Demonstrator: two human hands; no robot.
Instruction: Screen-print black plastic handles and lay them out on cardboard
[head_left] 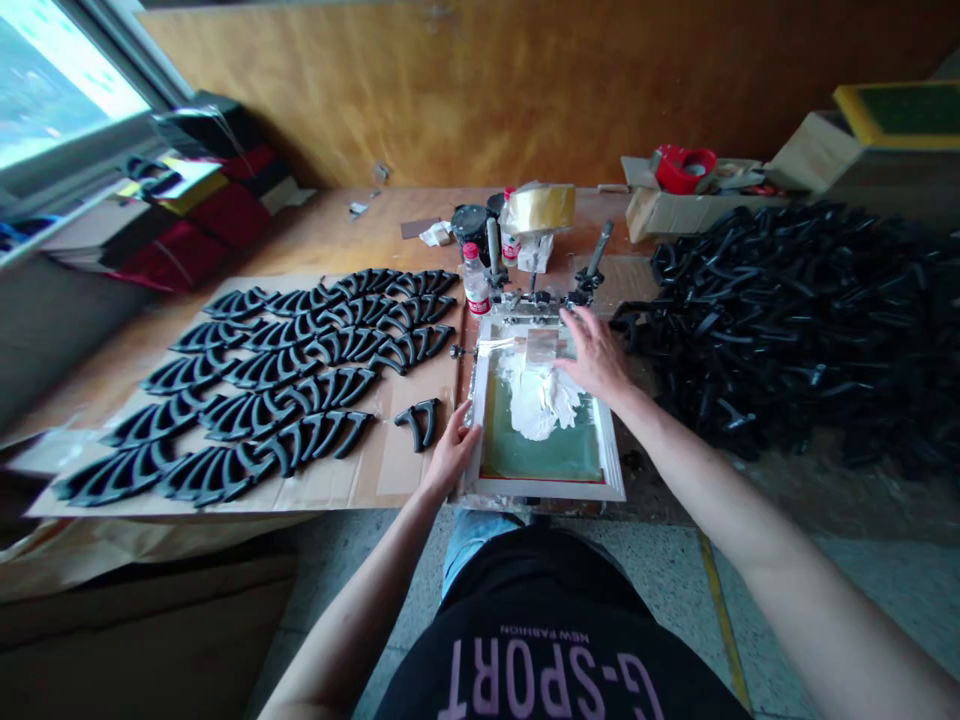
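Paste (541, 402) mid-picture may smear if the right hand (596, 354), fingers apart, dips. Whether the left hand (454, 447) grips, I can't tell.

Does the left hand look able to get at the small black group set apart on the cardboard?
Probably yes: the left hand, at the left edge of the metal frame, is close beside the small black group, with nothing visible blocking the way.
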